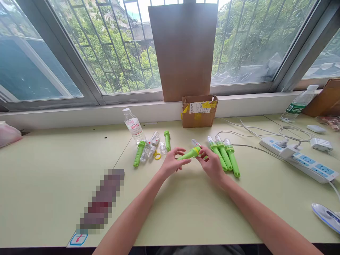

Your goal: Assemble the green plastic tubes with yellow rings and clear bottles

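My left hand [171,163] grips the lower end of a green handle [189,154] held just above the pale green table [53,177]. My right hand [212,163] pinches its upper end, where a yellow ring and a clear tip [196,143] sit. Three finished green sticks with clear caps [224,154] lie side by side just right of my right hand. To the left of my left hand lie loose parts: a green handle [139,153], another green handle [167,140], clear caps [150,146] and a yellow ring [157,156].
A water bottle [134,126] stands behind the loose parts. A small open cardboard box [198,110] and a tall brown cardboard sheet [184,49] rest against the window sill. A power strip [305,159] with cables, another bottle [299,103] and a mouse [316,128] lie at the right.
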{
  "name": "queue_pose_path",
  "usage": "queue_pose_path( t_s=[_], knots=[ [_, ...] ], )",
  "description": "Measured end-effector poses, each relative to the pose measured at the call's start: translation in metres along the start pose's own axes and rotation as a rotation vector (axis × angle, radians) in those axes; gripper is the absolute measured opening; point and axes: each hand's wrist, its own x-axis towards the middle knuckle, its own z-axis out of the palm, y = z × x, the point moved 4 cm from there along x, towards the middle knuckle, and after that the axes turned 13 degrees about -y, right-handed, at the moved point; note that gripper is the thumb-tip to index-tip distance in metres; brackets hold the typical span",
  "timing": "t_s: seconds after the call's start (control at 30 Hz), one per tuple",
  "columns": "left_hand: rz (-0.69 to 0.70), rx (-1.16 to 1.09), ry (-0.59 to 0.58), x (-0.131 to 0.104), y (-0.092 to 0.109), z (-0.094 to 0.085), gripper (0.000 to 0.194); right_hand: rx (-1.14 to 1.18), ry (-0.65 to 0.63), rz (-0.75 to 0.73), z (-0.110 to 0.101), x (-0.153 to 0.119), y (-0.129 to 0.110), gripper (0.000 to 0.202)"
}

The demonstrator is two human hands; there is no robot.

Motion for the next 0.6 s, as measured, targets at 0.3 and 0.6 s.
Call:
queue_pose_path(
  t_s=[0.3, 0.6],
  knots=[
    [0.334, 0.516, 0.293, -0.0006, 0.003, -0.0016, 0.018, 0.038, 0.024, 0.025, -0.0008, 0.0003, 0.0053, 0.022],
    [0.253, 0.353, 0.261, -0.0012, 0.0039, 0.0004, 0.026, 0.086, -0.008, 0.032, -0.0002, 0.0005, 0.0028, 0.025]
  ],
)
